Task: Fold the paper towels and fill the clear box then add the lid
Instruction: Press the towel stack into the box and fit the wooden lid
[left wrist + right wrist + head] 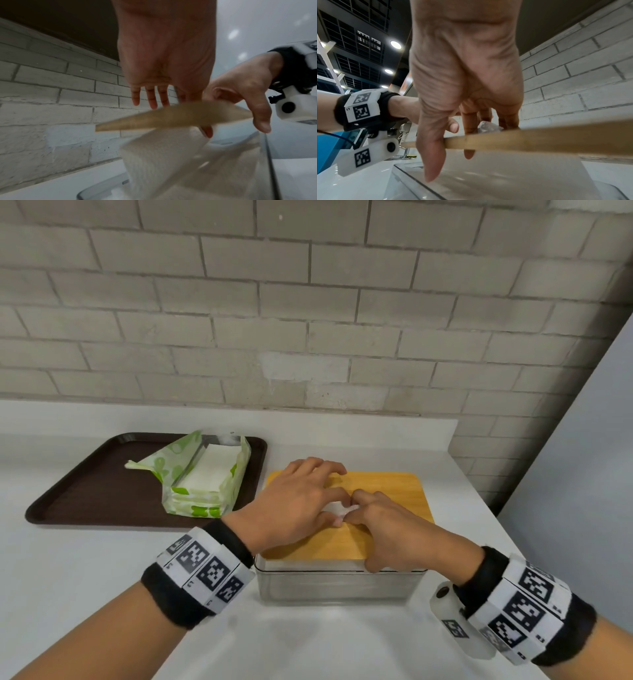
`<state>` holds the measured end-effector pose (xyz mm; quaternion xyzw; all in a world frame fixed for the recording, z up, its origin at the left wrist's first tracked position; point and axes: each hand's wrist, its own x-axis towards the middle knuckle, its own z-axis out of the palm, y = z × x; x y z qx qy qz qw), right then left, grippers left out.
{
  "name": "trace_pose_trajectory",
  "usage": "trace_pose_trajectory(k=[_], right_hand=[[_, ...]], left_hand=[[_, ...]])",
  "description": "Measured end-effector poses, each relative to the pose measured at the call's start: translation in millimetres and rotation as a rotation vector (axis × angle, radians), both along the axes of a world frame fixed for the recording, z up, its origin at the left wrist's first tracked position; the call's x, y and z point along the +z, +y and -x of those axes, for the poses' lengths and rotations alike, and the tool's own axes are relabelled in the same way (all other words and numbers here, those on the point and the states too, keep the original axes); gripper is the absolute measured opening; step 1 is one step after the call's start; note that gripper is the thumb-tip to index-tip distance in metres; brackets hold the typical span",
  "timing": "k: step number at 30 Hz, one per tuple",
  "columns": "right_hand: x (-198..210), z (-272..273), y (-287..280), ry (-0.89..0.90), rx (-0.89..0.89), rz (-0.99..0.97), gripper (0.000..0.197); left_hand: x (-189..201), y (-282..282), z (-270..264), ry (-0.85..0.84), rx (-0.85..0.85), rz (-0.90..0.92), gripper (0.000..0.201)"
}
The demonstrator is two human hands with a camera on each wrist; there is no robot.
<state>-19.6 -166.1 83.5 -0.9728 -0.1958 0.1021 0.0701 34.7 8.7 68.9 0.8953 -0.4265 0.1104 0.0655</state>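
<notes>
Because the lid (383, 494) has a slot in the middle, my left hand (294, 501) lies flat on it with straight fingers, while my right hand (387, 522) pinches a towel (337, 510) there. The lid sits on the box (339, 585), right wrist low at the near edge.

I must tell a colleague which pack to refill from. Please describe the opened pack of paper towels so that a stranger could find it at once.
Start from the white counter below the brick wall. On its left side lies a dark brown tray, and the pack of paper towels sits on the tray's right part. It is the only green-and-white wrapper here, torn open on top with white sheets showing.
</notes>
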Motion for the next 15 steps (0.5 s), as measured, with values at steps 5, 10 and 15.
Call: trace_pose_trajectory(k=[5, 10, 15], right_hand=[[0.2, -0.3, -4.7, 0.015, -0.013, -0.021, 0.046], [-1.7, -1.2, -5.4, 0.026, 0.025, -0.055, 0.05], [-4.3, -13.3, -3.3, 0.096, 0.018, -0.091, 0.059]], left_hand=[[-2.3, -0.4, -4.7, 0.119, 0.037, 0.049, 0.034], [-1.5, 0.9, -9.0, 0.136, 0.053, 0.011, 0.024], [-12.3, 11.8, -14.0, 0.234, 0.134, 0.058, 0.018]])
